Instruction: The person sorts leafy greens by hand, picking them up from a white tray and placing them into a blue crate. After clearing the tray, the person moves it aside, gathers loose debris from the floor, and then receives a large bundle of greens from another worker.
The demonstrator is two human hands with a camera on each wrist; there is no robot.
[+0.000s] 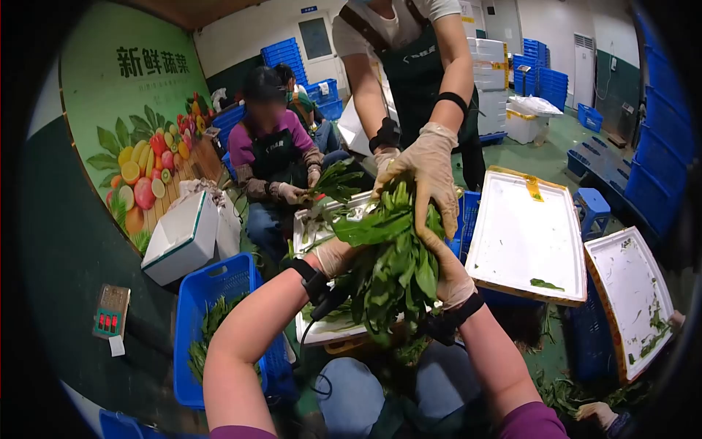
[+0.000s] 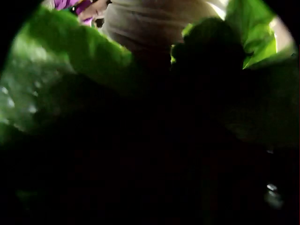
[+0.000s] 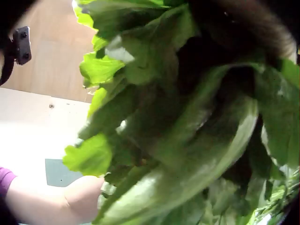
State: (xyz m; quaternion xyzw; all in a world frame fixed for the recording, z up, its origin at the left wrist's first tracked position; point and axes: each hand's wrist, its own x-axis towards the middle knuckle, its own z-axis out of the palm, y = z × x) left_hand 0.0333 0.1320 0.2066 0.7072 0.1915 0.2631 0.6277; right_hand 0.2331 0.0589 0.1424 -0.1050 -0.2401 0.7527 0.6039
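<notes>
A large bunch of leafy greens hangs between my two gloved hands, stems up and leaves down. My left hand holds its left side, with the fingers hidden behind leaves. On the other side my right hand grips the bunch, thumb side up. A standing person's gloved hands are around the stem end, one of them right above my right fingers. Dark leaves crowd the left wrist view. Broad leaves fill most of the right wrist view.
Below the bunch lies a white foam tray. A blue basket with greens stands at left, and foam lids with leaf scraps lie at right. A seated person holds greens across from me. Blue crates are stacked at far right.
</notes>
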